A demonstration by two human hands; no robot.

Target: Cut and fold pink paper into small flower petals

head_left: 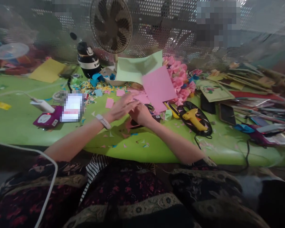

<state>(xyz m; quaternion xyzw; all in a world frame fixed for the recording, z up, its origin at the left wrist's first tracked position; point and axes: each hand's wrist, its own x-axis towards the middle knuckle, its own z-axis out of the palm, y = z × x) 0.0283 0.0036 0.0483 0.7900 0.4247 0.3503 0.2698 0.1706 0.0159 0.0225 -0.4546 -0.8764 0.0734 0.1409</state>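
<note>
My left hand, with a white watch band at its wrist, stretches its fingers toward my right hand. The two meet at the fingertips over the green table. Curled inward, my right hand hides whatever lies between its fingers. Beneath it a black object with a small white label shows in part; its kind I cannot make out. Just behind are a large pink paper sheet and a pale green sheet. Small pink paper squares lie beside my left hand.
To the right, a yellow glue gun rests on a black oval base, near a yellow cutter. Pink paper flowers are heaped behind. On the left are a lit phone, a purple box and a black bottle. A fan stands behind.
</note>
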